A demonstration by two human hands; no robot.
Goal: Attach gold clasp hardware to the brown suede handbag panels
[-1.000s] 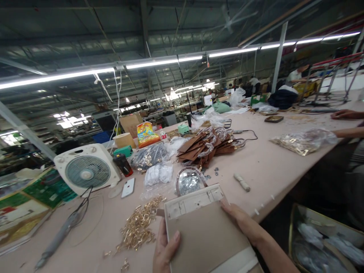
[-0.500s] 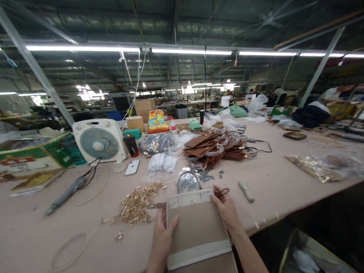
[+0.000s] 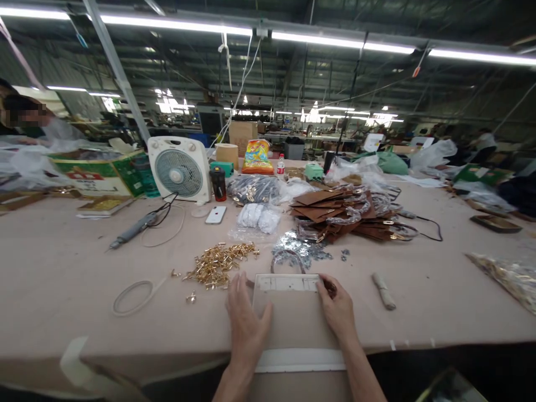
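Note:
A flat brown panel with white borders (image 3: pixel 293 318) lies at the near edge of the long table (image 3: pixel 62 262), overhanging it toward me. My left hand (image 3: pixel 247 324) rests on its left side, fingers stretched out flat. At the panel's right top corner my right hand (image 3: pixel 337 307) is curled, pinching a small dark ring-like piece. A pile of gold metal fittings (image 3: pixel 218 259) lies just beyond my left hand. Silver fittings (image 3: pixel 299 251) sit beyond the panel.
A stack of brown leather pieces (image 3: pixel 343 212) lies at centre right. A white fan (image 3: pixel 180 167), a phone (image 3: pixel 215 215), a cabled grey tool (image 3: pixel 134 229) and bagged parts (image 3: pixel 257 218) stand farther back. A white cord loop (image 3: pixel 132 296) lies left. A person sits far left.
The view swung to face the table squarely. The panel came down from tilted in both hands to lie flat at the table edge, and my left hand opened onto it.

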